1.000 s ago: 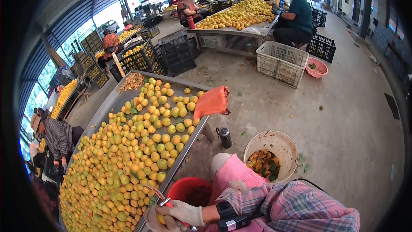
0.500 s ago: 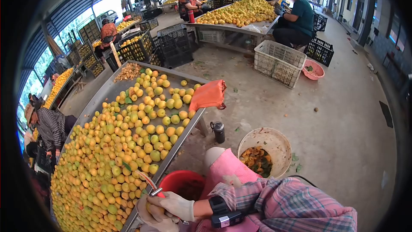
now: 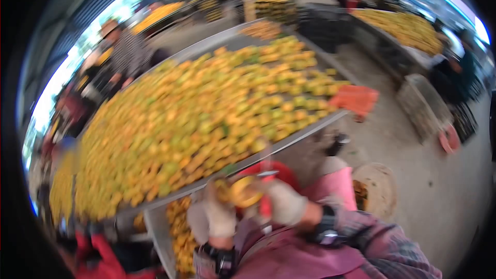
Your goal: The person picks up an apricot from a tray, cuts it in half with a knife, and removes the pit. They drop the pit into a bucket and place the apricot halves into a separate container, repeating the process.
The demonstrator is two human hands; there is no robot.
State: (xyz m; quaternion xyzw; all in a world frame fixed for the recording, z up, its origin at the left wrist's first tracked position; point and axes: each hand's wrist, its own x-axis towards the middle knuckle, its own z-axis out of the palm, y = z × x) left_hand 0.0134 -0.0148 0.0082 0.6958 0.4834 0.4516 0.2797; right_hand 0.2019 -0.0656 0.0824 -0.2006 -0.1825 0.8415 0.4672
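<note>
Blur softens the whole view. My left hand (image 3: 221,216), in a pale glove, is closed round a yellow piece of apricot (image 3: 223,190). A round, cut apricot piece (image 3: 245,191) shows its inner face between my hands. My gloved right hand (image 3: 285,204) is closed on a red-handled tool with a metal part (image 3: 265,206), its fingers beside that cut piece. Both hands are over my lap, in front of the metal table's edge (image 3: 289,144). A red bucket (image 3: 281,173) stands partly hidden behind my right hand.
Yellow-green apricots (image 3: 201,129) cover the table, with an orange cloth (image 3: 356,99) at its right corner. A tray of fruit pieces (image 3: 181,232) is by my left arm. A pale bucket (image 3: 380,191) stands right. Co-workers (image 3: 124,51) sit nearby.
My view has swung left, so the table and buckets appear further right. My left hand shows more fully, and the fruit between my hands now shows a cut face.
</note>
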